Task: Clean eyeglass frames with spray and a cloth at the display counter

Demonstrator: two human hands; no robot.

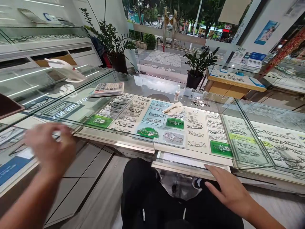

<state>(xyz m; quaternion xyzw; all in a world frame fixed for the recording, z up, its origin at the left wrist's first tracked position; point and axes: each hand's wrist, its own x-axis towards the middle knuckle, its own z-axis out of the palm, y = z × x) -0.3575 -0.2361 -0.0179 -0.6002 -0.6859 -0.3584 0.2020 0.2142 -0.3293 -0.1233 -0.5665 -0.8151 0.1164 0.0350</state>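
I sit at a glass display counter (166, 95) filled with several rows of eyeglass frames (128, 111). My right hand (226, 187) lies flat and open, fingers spread, on the front edge of a pulled-out tray (181, 160) under the glass. My left hand (51, 146) hovers at the corner of the left counter section, blurred by motion, fingers curled downward; nothing shows in it. My black-trousered legs (147, 197) are below the counter edge.
On the glass top lie a calculator (107, 89), a small white bottle (177, 93), a folded cloth (173, 108) and a pair of glasses (200, 103). Two potted plants (114, 47) (197, 68) stand behind. More glass cases extend to the right (274, 133) and left.
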